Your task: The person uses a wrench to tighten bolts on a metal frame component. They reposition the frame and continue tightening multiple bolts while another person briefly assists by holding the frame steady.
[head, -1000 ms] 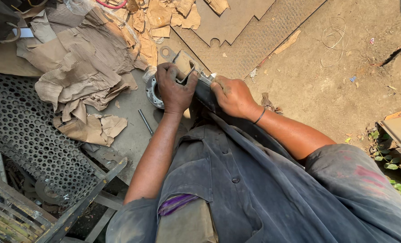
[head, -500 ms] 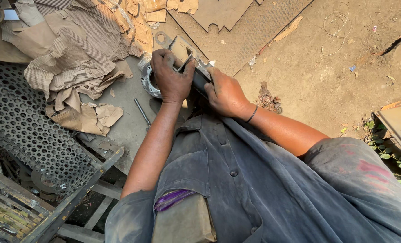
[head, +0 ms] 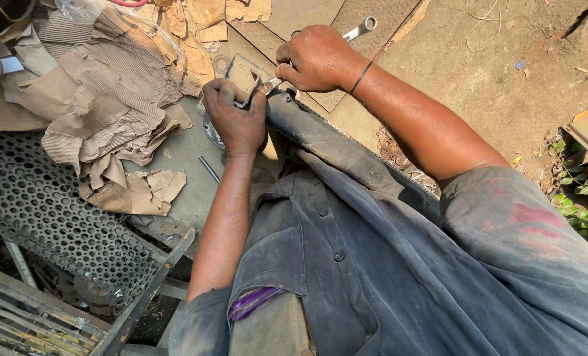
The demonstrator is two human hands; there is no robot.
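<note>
Head view: right hand [head: 317, 58] fingers closed around wrench [head: 358, 29].

Torn cardboard [head: 109, 112] crowds the ground left of the metal bracket [head: 241, 74]; a perforated sheet [head: 43, 211] lies below-left; right of it, bare dirt [head: 492, 72] stays open.

I am looking down on bare dirt ground [head: 498, 72] lit by hard sunlight. Torn cardboard [head: 103, 112] lies heaped at the upper left, with a perforated metal sheet [head: 43, 211] just below it and a slatted metal frame [head: 37, 323] at the bottom left corner. A flat patterned metal plate [head: 373, 46] lies at the top, a loop of thin wire [head: 488, 20] beyond it. Green weeds [head: 581, 191] grow at the right edge
</note>
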